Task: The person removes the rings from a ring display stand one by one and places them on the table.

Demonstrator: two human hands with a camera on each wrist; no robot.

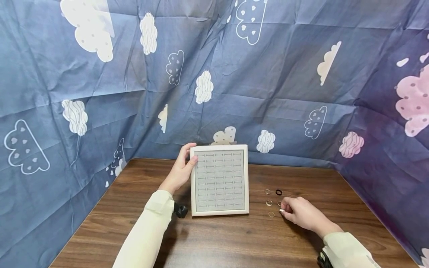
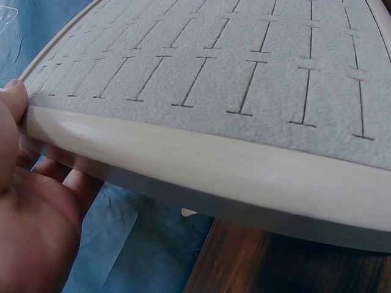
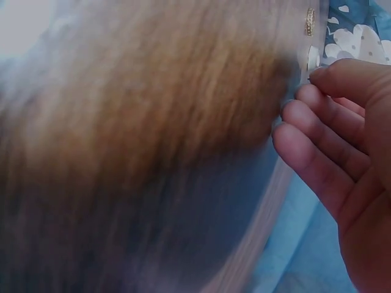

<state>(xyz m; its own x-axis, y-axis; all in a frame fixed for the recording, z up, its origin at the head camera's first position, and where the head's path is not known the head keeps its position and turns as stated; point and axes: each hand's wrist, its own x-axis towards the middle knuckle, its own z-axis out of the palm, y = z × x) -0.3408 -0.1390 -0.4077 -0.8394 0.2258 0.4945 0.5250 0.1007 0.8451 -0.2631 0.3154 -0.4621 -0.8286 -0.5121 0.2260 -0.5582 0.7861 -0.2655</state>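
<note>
A ring display board [image 1: 219,180] with a pale frame and grey, slitted padding stands tilted up on the table. My left hand [image 1: 181,169] grips its upper left edge, thumb on the front of the frame and fingers behind, as the left wrist view also shows. To the right, my right hand [image 1: 301,213] is low over the table, its thumb and fingertips pinching a small whitish ring [image 3: 313,58]. Beside those fingertips lie a black ring [image 1: 279,192] and several thin metallic rings, among them a wider one [image 1: 269,203]. A gold patterned ring [image 3: 310,22] shows in the right wrist view.
The brown wooden table [image 1: 234,242] ends at a blue cloth backdrop [image 1: 254,93] printed with clouds, which closes off the back and both sides. Each wrist wears a black strap; the left one [image 1: 181,210] is beside the board's lower left corner.
</note>
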